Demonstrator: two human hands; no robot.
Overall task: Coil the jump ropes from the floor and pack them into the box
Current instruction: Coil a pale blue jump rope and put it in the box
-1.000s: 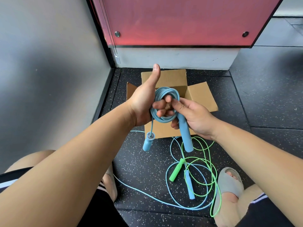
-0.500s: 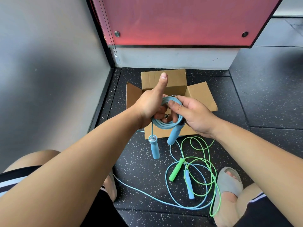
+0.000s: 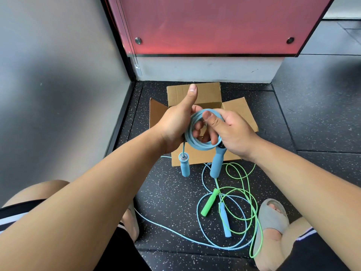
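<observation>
The left hand (image 3: 173, 126) grips the coiled blue rope (image 3: 197, 146): its fingers are curled through the loop and its thumb points up. The right hand (image 3: 234, 133) pinches the same coil, thumb on top and fingers beneath.

Change in the last second: the right hand has let the right handle (image 3: 216, 165) slip from its grip and moved up onto the coil. That handle now hangs straight down beside the left handle (image 3: 184, 166).

Judgement: coiling of this rope is complete (no slack is seen trailing from it), so it is ready to go in.

The open box (image 3: 203, 92) stands just beyond and below the hands. A green-handled rope (image 3: 210, 202) and a second blue rope (image 3: 225, 222) lie uncoiled on the floor (image 3: 175, 192), nearer the person.
</observation>
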